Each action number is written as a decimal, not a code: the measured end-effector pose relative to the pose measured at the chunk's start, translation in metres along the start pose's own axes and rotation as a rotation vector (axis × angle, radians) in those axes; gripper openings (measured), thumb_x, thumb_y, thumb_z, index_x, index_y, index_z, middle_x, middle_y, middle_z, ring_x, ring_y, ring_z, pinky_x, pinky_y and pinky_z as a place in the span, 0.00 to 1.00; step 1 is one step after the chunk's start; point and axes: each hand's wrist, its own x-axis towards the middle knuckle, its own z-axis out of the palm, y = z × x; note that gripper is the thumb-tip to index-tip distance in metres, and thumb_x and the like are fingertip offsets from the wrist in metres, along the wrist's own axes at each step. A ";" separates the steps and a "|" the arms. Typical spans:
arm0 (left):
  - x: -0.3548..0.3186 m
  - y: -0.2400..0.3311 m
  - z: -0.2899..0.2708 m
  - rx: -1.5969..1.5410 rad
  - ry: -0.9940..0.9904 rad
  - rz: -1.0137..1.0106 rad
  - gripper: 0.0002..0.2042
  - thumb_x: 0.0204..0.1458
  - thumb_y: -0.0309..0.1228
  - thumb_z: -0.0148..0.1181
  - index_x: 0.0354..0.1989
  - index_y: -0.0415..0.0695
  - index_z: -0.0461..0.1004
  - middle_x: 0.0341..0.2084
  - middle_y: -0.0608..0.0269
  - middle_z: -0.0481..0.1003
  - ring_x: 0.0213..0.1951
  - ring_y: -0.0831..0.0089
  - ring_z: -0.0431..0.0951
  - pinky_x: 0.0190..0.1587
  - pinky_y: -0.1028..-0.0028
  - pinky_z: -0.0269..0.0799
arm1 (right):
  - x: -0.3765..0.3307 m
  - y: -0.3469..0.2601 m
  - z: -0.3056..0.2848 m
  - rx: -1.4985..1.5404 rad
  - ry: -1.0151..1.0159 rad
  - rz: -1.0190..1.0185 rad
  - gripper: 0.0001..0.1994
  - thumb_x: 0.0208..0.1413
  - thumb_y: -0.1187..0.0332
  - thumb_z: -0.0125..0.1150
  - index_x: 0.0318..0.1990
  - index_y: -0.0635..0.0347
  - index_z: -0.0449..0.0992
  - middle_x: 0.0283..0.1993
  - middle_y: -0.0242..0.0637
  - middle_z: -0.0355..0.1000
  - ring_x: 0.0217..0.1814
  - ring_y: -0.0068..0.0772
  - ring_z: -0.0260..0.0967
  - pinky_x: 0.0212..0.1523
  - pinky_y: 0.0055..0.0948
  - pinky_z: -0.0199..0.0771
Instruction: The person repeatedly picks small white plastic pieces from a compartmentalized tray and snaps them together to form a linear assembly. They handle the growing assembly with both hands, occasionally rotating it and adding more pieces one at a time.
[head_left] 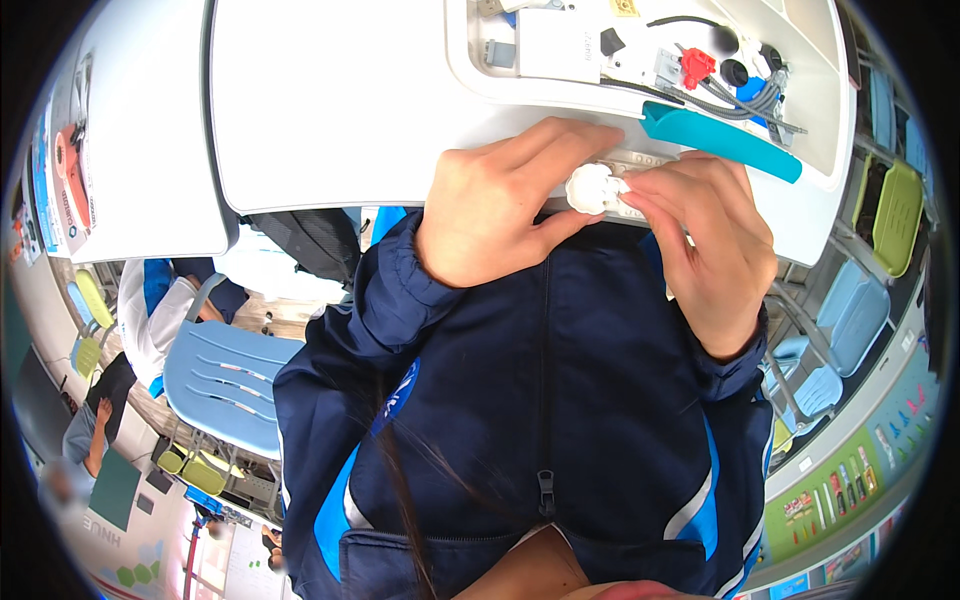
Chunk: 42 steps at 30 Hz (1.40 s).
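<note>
From where I stand, the white tabletop [330, 110] is the biggest thing here, with the person in a navy jacket [470, 330] close against its edge. A pale blue chair [230, 375] stands off to the left. On the tabletop's far right sits a white tray [458, 50], its parts probably kept there so they don't roll about. The right hand [712, 225] and left hand [490, 205] meet at the near edge, perhaps for a closer look. A teal strip [725, 145] leans along the tray's near rim; grey cables [760, 105] lie bunched inside, beside a red part [698, 67]. A white perforated piece [640, 160] shows between the hands. Before it is a white scalloped piece [588, 189], framed by the left thumb and fingers, seemingly to steady it; I can't tell whether they grip it. The right thumb and forefinger are pinched together on a small white bit [617, 187] at its edge, a hold that would suit fine handling.
</note>
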 end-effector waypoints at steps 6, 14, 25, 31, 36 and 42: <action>0.001 -0.001 0.000 0.008 0.009 0.029 0.25 0.40 0.31 0.79 0.50 0.46 0.80 0.40 0.67 0.83 0.20 0.73 0.72 0.24 0.76 0.70 | 0.006 0.001 -0.004 0.004 -0.073 -0.029 0.16 0.38 0.87 0.66 0.38 0.64 0.80 0.29 0.40 0.72 0.34 0.42 0.70 0.33 0.32 0.72; 0.001 -0.003 0.000 -0.011 -0.005 0.025 0.23 0.41 0.31 0.78 0.49 0.46 0.80 0.41 0.67 0.83 0.20 0.74 0.73 0.23 0.77 0.69 | 0.016 0.003 -0.008 0.051 -0.151 -0.043 0.13 0.40 0.87 0.64 0.36 0.65 0.77 0.28 0.42 0.69 0.36 0.47 0.72 0.43 0.37 0.77; 0.001 0.000 0.001 -0.020 -0.010 -0.027 0.25 0.39 0.29 0.79 0.50 0.46 0.81 0.44 0.68 0.83 0.16 0.78 0.64 0.21 0.78 0.64 | 0.011 -0.004 -0.010 0.012 -0.150 -0.059 0.13 0.39 0.82 0.67 0.37 0.68 0.78 0.32 0.43 0.74 0.39 0.48 0.73 0.50 0.42 0.78; 0.007 0.007 -0.005 -0.026 -0.066 -0.035 0.27 0.39 0.28 0.80 0.51 0.45 0.80 0.46 0.65 0.83 0.16 0.80 0.65 0.20 0.79 0.64 | 0.024 -0.005 -0.093 -0.101 0.009 0.008 0.06 0.50 0.79 0.68 0.37 0.70 0.82 0.33 0.43 0.79 0.37 0.38 0.76 0.45 0.36 0.76; 0.003 0.006 -0.004 -0.012 -0.077 -0.077 0.28 0.38 0.28 0.81 0.52 0.45 0.80 0.46 0.64 0.83 0.16 0.80 0.65 0.20 0.80 0.65 | 0.061 0.098 -0.094 -0.419 -0.068 -0.020 0.09 0.53 0.76 0.65 0.42 0.60 0.83 0.35 0.46 0.79 0.36 0.48 0.79 0.37 0.37 0.77; 0.004 0.006 -0.004 -0.031 -0.095 -0.115 0.28 0.38 0.28 0.81 0.53 0.45 0.80 0.43 0.64 0.83 0.16 0.80 0.65 0.20 0.79 0.64 | 0.074 0.135 -0.080 -0.647 -0.312 -0.155 0.10 0.52 0.73 0.60 0.42 0.55 0.82 0.32 0.45 0.78 0.34 0.49 0.78 0.34 0.42 0.76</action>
